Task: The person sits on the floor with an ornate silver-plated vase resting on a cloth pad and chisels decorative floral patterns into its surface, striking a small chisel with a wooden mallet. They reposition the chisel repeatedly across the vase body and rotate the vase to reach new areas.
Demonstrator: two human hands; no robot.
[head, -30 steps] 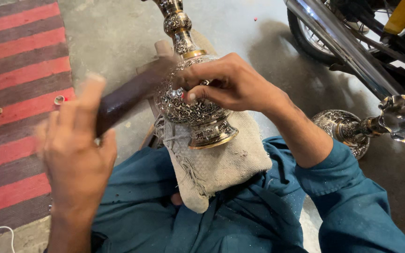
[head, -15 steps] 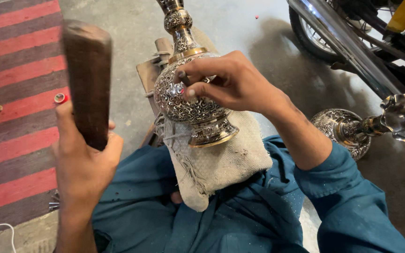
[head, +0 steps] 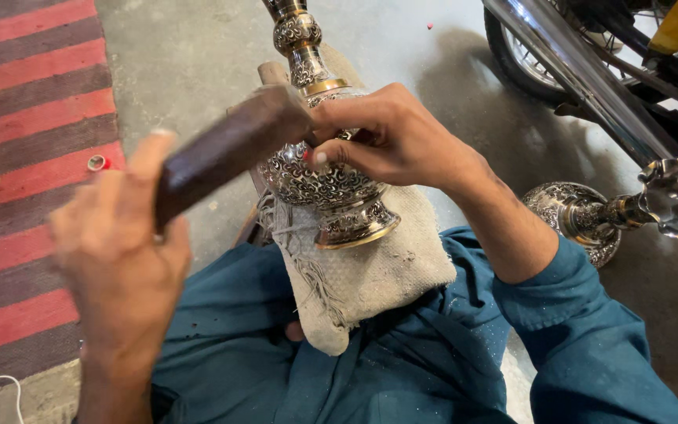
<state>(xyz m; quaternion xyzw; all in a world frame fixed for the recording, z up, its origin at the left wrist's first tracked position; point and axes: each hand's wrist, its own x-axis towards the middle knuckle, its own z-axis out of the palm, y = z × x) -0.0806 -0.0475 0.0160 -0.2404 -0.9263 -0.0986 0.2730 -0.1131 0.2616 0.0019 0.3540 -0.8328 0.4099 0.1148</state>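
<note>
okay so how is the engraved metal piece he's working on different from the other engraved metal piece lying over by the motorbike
The engraved vessel under the right hand rests on a pale frayed cloth across the lap; the second metal piece lies on the bare concrete floor. The vessel is held, with the left hand bringing a dark wooden mallet against it; the second piece is untouched. Both are silvery, with dense scrollwork.

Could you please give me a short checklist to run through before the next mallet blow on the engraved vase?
1. Left hand grips dark wooden mallet: ok.
2. Right hand steadies ornate engraved silver metal vase: ok.
3. Vase rests on frayed beige cloth pad: ok.
4. Right fingertips away from mallet head: not ok, very close.
5. Tool between the fingers: cannot tell.
</note>
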